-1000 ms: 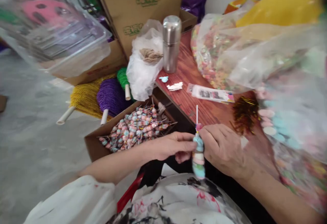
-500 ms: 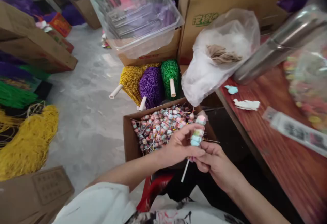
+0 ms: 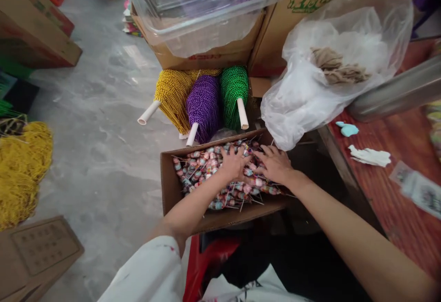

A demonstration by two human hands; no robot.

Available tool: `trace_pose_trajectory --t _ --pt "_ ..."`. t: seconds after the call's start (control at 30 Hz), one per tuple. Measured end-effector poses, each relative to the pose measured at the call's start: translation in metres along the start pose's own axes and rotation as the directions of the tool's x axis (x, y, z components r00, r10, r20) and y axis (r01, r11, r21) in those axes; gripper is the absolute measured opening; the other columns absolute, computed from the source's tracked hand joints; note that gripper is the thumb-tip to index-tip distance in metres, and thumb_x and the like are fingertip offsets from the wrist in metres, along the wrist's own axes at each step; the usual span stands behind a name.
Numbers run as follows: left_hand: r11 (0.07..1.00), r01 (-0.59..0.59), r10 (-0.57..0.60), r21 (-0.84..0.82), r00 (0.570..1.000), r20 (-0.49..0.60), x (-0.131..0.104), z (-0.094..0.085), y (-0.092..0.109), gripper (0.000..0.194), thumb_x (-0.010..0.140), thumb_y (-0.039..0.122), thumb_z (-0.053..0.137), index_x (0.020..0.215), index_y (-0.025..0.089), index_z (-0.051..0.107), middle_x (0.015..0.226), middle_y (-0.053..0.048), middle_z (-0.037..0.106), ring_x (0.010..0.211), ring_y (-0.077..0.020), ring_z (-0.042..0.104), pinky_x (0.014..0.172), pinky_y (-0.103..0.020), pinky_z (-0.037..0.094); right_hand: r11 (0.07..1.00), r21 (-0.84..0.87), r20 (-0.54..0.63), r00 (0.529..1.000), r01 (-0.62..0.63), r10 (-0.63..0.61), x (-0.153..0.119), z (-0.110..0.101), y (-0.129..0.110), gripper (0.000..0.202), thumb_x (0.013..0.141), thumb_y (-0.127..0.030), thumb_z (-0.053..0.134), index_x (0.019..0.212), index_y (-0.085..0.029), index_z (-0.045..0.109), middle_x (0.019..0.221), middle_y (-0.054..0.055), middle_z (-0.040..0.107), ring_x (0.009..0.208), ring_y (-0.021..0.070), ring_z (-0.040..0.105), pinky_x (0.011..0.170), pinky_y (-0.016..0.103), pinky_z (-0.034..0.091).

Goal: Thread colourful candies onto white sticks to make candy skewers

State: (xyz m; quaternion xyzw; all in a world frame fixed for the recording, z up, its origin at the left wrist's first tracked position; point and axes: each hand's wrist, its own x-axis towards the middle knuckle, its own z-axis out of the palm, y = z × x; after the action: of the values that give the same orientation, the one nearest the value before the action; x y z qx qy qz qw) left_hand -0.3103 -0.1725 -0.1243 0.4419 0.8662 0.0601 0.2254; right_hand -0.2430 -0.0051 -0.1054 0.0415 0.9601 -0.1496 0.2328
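Note:
A cardboard box (image 3: 225, 222) stands before me, filled with many colourful sweets on white sticks (image 3: 236, 195), pink, pale blue and white, that look like wrapped marshmallow skewers. My left hand (image 3: 236, 164) rests on the middle of the pile, palm down with its fingers spread. Beside it, nearer the box's right end, my right hand (image 3: 274, 163) also lies on the sweets with fingers apart. Neither hand shows a skewer gripped in it. The sweets beneath both palms are hidden.
Yellow (image 3: 172, 95), purple (image 3: 204, 104) and green bead strands (image 3: 234, 92) on white tubes lie behind the box. A clear plastic bag (image 3: 292, 109) hangs at its back right corner. To the right is a red wooden table (image 3: 409, 150) with a metal cylinder (image 3: 396, 92).
The marshmallow skewer held in both hands above the box is no longer in them. Both hands have moved down and forward onto the pile and opened. The view has shifted too.

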Motion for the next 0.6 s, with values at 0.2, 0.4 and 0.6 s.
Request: trace_pose_trajectory --t 0.2,0.4,0.6 --pt "0.993 0.093 -0.1 0.075 0.989 0.109 -0.074 0.069 -0.026 0.103 0.06 0.055 0.08 0.146 0.048 0.024 0.162 -0.003 0.013 0.138 -0.0531 0.015 0.099 -0.082 0.009 0.999 -0.031 0.301 0.953 0.008 0.002 -0.007 0.082 -0.016 0.094 0.07 -0.059 0.071 0.15 -0.035 0.028 0.161 0.011 0.013 0.143 0.0474 0.0 0.107 0.059 0.022" --pt "0.979 0.202 -0.192 -0.01 0.946 0.263 -0.053 0.109 -0.053 0.08 0.076 0.039 0.072 0.143 0.052 0.03 0.146 -0.004 0.045 0.131 -0.0486 0.033 0.102 -0.08 0.001 0.998 -0.069 0.423 0.906 0.012 0.018 0.023 0.11 -0.002 0.086 0.078 -0.045 0.069 0.151 -0.031 0.026 0.162 0.012 0.009 0.146 0.04 -0.001 0.11 0.053 0.023" --pt "0.977 0.213 -0.202 0.005 0.922 0.33 -0.018 0.107 -0.057 0.079 0.074 0.038 0.073 0.144 0.045 0.036 0.141 -0.008 0.05 0.127 -0.047 0.039 0.104 -0.076 0.007 0.991 -0.121 0.409 0.913 0.05 0.004 0.036 0.082 -0.004 0.069 0.078 -0.038 0.071 0.142 -0.034 0.044 0.157 0.011 0.027 0.145 0.0379 0.017 0.107 0.056 0.026"
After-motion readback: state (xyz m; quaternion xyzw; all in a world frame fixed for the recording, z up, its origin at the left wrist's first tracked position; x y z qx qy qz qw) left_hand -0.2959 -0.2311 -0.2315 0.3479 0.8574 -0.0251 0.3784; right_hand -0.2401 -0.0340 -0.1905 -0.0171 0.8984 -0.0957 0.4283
